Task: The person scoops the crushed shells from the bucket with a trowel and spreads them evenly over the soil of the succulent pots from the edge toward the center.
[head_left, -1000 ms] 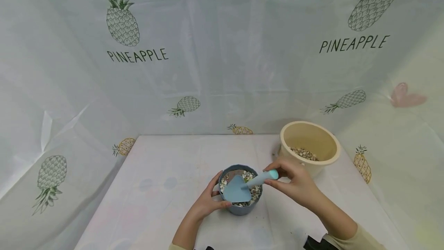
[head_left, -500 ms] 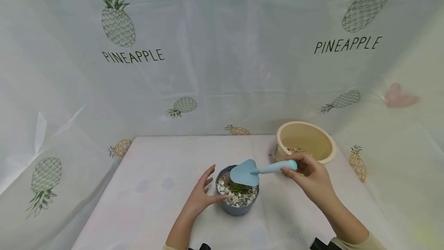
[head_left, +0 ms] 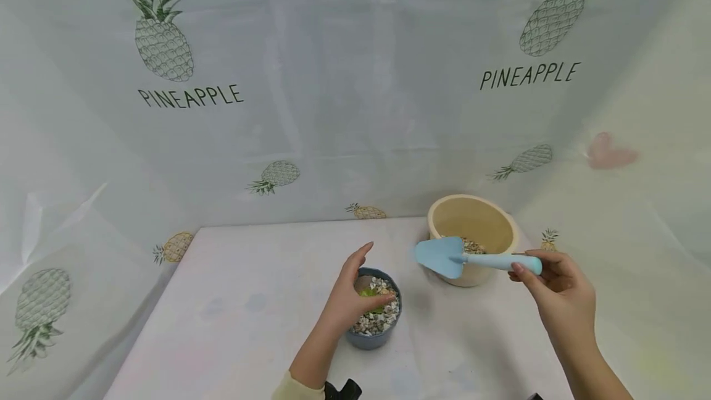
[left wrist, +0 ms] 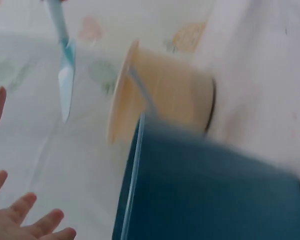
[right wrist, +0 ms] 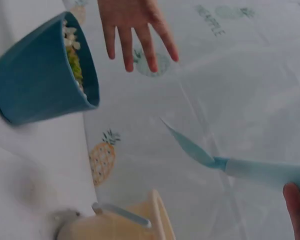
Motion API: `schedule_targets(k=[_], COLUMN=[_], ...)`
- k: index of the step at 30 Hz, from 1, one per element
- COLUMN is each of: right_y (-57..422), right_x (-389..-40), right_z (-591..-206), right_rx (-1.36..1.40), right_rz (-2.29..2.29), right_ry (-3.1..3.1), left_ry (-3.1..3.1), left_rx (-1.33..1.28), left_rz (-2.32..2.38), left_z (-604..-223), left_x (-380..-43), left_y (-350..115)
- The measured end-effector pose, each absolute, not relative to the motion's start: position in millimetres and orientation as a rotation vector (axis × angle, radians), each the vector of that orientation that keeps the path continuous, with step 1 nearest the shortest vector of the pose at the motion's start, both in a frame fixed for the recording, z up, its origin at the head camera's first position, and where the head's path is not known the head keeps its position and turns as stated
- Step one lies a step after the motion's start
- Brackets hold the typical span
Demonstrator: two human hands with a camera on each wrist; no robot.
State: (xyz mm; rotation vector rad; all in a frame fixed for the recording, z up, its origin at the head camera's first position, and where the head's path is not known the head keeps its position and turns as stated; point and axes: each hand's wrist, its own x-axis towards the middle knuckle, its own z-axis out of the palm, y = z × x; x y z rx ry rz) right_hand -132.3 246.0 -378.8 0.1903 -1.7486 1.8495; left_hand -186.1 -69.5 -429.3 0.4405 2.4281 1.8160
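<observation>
My left hand (head_left: 351,301) hovers with spread fingers over the small blue flowerpot (head_left: 369,342); the right wrist view shows this hand (right wrist: 135,22) clear of the rim. Pale pebbles (head_left: 371,327) fill the pot around a small green plant (right wrist: 74,65), which the hand partly hides in the head view. Thumb and fingers of my right hand (head_left: 568,295) pinch the handle end of a light blue garden trowel (head_left: 494,261). Its blade is held level in the air, in front of the larger cream pot (head_left: 473,200). Whether the blade carries anything is not visible.
Inside the cream pot lie loose pebbles (head_left: 473,247), and a grey bar handle (right wrist: 122,214) shows on its side. Both pots stand on a white cloth-covered table (head_left: 266,264). Behind the table hangs a pineapple-print sheet (head_left: 333,91).
My right hand has carried the trowel up and right, from over the blue flowerpot to the cream pot. My left hand has come off the flowerpot's side and lifted above it.
</observation>
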Motion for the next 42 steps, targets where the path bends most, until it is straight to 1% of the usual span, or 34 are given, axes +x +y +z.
schedule_targets(k=[5, 10, 13, 18, 22, 27, 31, 36, 42], right_y=[258.9, 270.0, 274.8, 281.5, 289.4, 300.2, 306.1, 314.6, 322.3], right_x=[-127.0, -128.3, -133.2, -146.7, -158.7, -171.6, -187.7, -205.9, -223.2], right_z=[-374.4, -373.9, -376.0, -382.6, -387.9, -392.2, -398.5, -403.8, -407.3], right_rx=[-0.013, -0.135, -0.201, -0.217, -0.179, -0.17, -0.105, -0.013, 0.018], right_rz=[1.779, 1.708, 1.563, 1.288, 1.199, 1.143, 1.092, 1.048, 1.045], right_ry=[-1.703, -1.703, -1.809, -2.061, -2.189, -2.286, -2.351, -2.437, -2.538], left_ry=[2.411, 2.375, 2.352, 2.374, 2.527, 2.725, 2.809, 2.952, 3.048], left_rx=[0.445, 0.456, 0.47, 0.49, 0.48, 0.433, 0.413, 0.438, 0.536], left_rz=[1.788, 1.843, 1.881, 1.9, 1.762, 1.515, 1.374, 1.109, 0.812], left_z=[-426.3, -429.9, -431.3, -435.3, -439.6, -444.4, -446.1, -442.9, -436.5], left_x=[-194.0, -206.7, -213.3, -226.1, -239.8, -257.1, -269.6, -280.3, -290.2], left_y=[-34.3, 3.5, 26.6, 58.6, 76.4, 88.5, 87.5, 83.9, 81.8])
